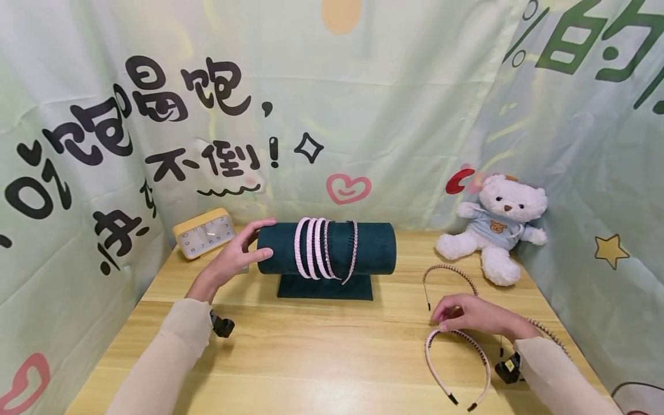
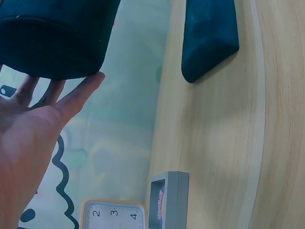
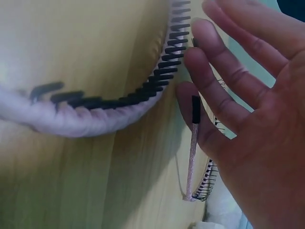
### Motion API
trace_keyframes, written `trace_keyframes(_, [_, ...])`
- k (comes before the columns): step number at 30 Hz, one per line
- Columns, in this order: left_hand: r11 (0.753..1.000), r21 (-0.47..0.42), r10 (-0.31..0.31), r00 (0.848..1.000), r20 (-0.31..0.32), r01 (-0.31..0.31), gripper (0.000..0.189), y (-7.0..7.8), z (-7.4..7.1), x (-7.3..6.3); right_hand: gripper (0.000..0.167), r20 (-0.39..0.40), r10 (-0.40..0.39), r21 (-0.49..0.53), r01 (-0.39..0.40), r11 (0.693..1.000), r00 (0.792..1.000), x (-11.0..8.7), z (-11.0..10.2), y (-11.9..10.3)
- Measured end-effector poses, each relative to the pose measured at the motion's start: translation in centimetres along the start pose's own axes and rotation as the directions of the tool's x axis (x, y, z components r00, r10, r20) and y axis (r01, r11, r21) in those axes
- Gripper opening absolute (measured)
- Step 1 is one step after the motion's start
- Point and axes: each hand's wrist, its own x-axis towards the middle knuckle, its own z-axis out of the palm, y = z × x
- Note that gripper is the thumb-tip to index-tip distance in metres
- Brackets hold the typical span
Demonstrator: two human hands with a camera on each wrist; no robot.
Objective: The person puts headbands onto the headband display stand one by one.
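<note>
Right wrist view: R hand [image 3: 267, 126] w/ fingers loosely bent & slightly spread, tips right at a pink toothed headband [image 3: 86, 121]; no closed grip visible, can't tell if thumb or fingertip actually bears on it. Head view puts that band flat-ish on the table [image 1: 321, 351], R of centre & toward wearer, its arch under the hand, black-tipped ends pointing back at the person. L hand [image 1: 238, 253] spread wide over the L end of the headband stand [image 1: 378, 248], thumb on front, forefinger along top, holding it steady. Step, as I judge it: picking up the next band for the stand; next move calls for a proper pinch on the arch, then a lift clear of neighbours, L hand bracing the roll. Materials: band pale pink, puckered fabric outside, row of stiff black comb teeth inside. Stand = dark green, velvety cylinder on a flat-sided foot. On it, L to R: three padded pink headbands [image 1: 310, 248], close-set, then two thin braided headbands [image 1: 355, 248], the last set apart w/ bare roll between. Further out: thin beaded headband [image 1: 450, 267] just behind R hand, another dark-beaded headband [image 1: 551, 331] partly hidden by R forearm. Back of table: fluffy white teddy bear [image 1: 510, 202] in lt-blue top, R; yellow-rimmed rectangular clock [image 1: 207, 233], L; small grey box [image 2: 180, 200] beside it. Tabletop pale wood-grain; printed cloth backdrop [image 1: 410, 144], creased.
</note>
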Motion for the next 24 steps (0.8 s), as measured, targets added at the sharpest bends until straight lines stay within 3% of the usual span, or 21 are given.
trace_keyframes(9, [1.0,-0.008,0.003,1.0,0.005,-0.003,0.066,-0.02,0.07,0.06,0.011,0.074,-0.003,-0.004,0.004,1.0,0.997,0.66,0.3,0.04])
trace_keyframes(24, [1.0,0.002,0.011,1.0,0.004,-0.011,0.067,-0.02,0.18,0.08,0.008,0.006,-0.025,-0.076,0.026,0.997,1.0,0.88,0.79,0.25])
